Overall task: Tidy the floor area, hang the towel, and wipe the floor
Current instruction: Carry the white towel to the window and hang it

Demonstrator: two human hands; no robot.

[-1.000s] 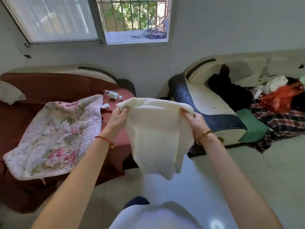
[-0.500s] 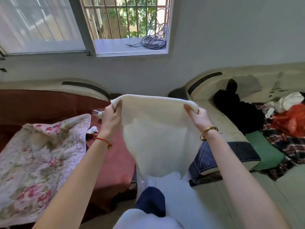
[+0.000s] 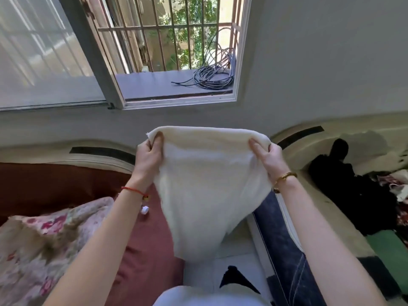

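Observation:
A cream-white towel hangs spread in front of me, held up by its top edge below the open window. My left hand grips the top left corner with curled fingers. My right hand pinches the top right corner. The towel's lower end tapers down over the pale floor between two sofas. The barred window opening is straight ahead above the towel.
A maroon-covered sofa with a floral quilt lies left; a small white cap sits on it. A cream and denim-blue sofa stands right, piled with dark clothes. Coiled cable rests on the window ledge.
I have moved closer to the window wall and my view has tilted up. Both hands have raised the towel higher, keeping it stretched between them.

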